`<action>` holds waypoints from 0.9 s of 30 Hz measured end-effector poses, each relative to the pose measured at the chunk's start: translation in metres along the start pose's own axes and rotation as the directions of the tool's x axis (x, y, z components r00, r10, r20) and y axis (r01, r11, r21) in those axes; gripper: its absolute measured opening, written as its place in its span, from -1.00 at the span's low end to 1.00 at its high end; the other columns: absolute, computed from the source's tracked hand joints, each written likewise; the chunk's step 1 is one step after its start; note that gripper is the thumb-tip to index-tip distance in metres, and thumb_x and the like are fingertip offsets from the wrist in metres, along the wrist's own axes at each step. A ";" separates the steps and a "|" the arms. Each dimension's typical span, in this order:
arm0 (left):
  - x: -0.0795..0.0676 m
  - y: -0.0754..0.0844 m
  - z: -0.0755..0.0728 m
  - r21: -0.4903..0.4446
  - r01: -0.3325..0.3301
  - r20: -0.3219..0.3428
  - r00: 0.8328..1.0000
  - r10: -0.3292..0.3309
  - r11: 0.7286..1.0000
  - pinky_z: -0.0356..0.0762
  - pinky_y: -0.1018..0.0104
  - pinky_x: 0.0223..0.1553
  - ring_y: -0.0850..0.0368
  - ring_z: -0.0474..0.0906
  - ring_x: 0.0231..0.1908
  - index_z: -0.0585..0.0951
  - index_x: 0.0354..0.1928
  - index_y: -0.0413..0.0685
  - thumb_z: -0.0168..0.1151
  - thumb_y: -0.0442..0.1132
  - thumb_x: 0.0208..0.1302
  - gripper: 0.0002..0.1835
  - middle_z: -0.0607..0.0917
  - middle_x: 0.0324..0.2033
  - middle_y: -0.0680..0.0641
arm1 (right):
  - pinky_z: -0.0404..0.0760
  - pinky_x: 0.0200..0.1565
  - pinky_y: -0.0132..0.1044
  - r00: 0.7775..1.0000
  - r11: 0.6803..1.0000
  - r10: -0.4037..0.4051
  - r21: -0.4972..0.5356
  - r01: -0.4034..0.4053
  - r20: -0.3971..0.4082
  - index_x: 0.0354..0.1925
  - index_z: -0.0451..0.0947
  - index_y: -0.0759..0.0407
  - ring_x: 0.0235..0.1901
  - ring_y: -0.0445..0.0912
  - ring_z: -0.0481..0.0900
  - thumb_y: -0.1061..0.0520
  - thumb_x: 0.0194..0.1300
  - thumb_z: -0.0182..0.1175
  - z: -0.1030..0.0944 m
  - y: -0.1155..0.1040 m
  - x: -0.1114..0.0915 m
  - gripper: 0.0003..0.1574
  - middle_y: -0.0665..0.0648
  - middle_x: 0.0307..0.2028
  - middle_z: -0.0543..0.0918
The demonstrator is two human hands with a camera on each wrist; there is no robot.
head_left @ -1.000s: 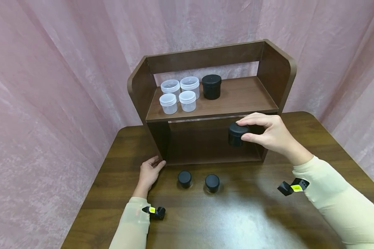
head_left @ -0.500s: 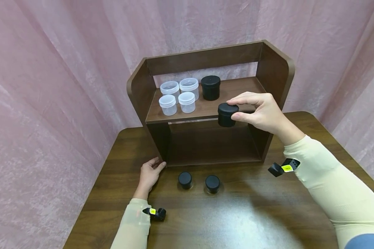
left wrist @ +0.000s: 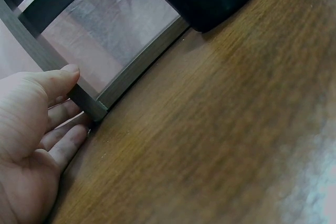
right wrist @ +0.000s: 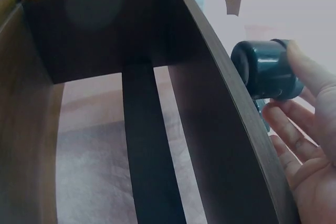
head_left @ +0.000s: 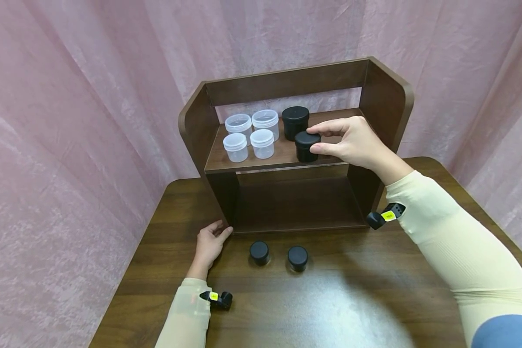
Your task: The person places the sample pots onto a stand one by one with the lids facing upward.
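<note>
My right hand (head_left: pixel 352 142) pinches a small black lidded jar (head_left: pixel 305 151) between thumb and fingers. The jar is upright at the front edge of the upper board of a brown two-tier shelf (head_left: pixel 287 162), right in front of a larger black jar (head_left: pixel 295 126). In the right wrist view the held jar (right wrist: pixel 268 69) overlaps the board's edge. Down at the shelf's lower left front corner, my left hand (head_left: pixel 209 245) holds the side panel, thumb on the front edge and fingers along the outer side. The left wrist view shows this corner (left wrist: pixel 100 109) close up.
Several translucent lidded jars (head_left: pixel 249 133) stand at the left of the upper board. On the table (head_left: pixel 261 309) before the shelf are two small jars with black lids, one to the left (head_left: pixel 259 252) and one to the right (head_left: pixel 297 258). A pink curtain (head_left: pixel 113 121) hangs behind.
My right hand has lifted the small black jar from before the lower compartment, up and leftward to the upper board's front edge. The left hand has stayed at the shelf's corner.
</note>
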State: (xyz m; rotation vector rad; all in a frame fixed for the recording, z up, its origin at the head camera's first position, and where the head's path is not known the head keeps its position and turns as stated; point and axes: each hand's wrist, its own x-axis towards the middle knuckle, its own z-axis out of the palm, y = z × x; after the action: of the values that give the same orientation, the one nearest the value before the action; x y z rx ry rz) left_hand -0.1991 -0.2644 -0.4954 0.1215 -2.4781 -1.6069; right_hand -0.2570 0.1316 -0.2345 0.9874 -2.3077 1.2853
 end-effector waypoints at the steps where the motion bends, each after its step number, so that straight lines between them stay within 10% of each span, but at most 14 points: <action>1: 0.000 0.000 0.000 -0.005 0.000 0.000 1.000 0.000 1.000 0.47 0.04 0.11 -0.11 0.49 0.15 0.50 0.21 -0.29 0.35 -0.08 0.22 -0.40 0.55 0.15 -0.26 | 0.56 -0.36 -0.49 1.000 1.000 0.008 -0.005 -0.008 0.010 -0.06 0.71 0.12 -0.34 -0.23 0.63 0.16 0.03 0.49 0.000 0.001 0.002 -0.57 0.08 -0.28 0.73; 27: 0.000 -0.001 0.001 0.005 -0.012 -0.003 1.000 0.012 1.000 0.48 0.03 0.09 -0.11 0.50 0.13 0.50 0.21 -0.29 0.34 -0.04 0.22 -0.39 0.56 0.13 -0.26 | 0.59 -0.27 -0.48 0.992 0.985 0.113 0.124 -0.119 0.056 -0.03 0.68 0.23 -0.28 -0.20 0.68 0.17 0.06 0.47 0.016 0.007 0.024 -0.54 0.20 -0.23 0.72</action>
State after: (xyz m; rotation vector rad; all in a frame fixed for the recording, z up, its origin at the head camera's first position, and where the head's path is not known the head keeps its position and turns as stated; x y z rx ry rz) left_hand -0.1998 -0.2642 -0.4970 0.1090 -2.4758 -1.5953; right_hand -0.2779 0.1105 -0.2339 0.9458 -2.3765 1.4859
